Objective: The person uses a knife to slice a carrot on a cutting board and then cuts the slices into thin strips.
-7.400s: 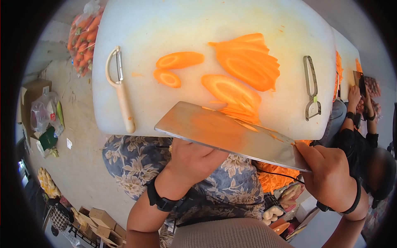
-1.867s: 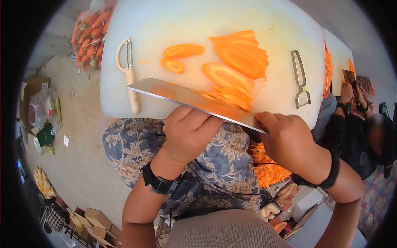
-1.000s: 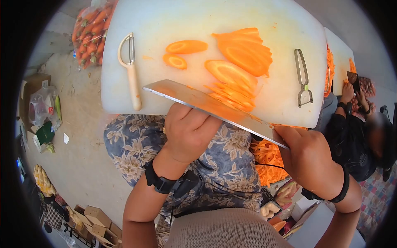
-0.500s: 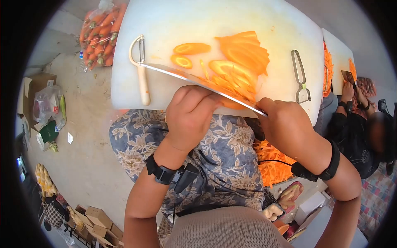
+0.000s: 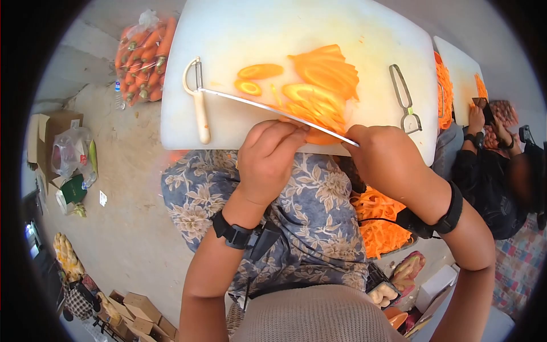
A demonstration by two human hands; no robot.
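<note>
My right hand (image 5: 387,154) grips the handle end of a long knife (image 5: 259,106), whose blade slants across the near part of the white cutting board (image 5: 245,28). Curled and pressed together, the fingers of my left hand (image 5: 268,157) hold carrot slices (image 5: 325,135) against the board just below the blade; the fingertips are partly hidden. Beyond the knife lie cut carrot strips (image 5: 316,111), a fanned stack of carrot slices (image 5: 329,71) and a few loose rounds (image 5: 260,71). A cream-handled peeler (image 5: 201,117) lies left by the knife's tip; a metal peeler (image 5: 404,100) lies right.
A clear bag of carrots (image 5: 145,60) stands on the floor at left, with an open cardboard box (image 5: 45,137) nearer. Shredded carrot (image 5: 382,225) fills a container beside my right leg. At right, a co-worker (image 5: 490,171) cuts at another board (image 5: 453,57).
The view has shifted slightly. The blade sits at a steeper, more edge-on angle over the carrot, with both hands still close to it. The co-worker's hands and blade have moved a little.
</note>
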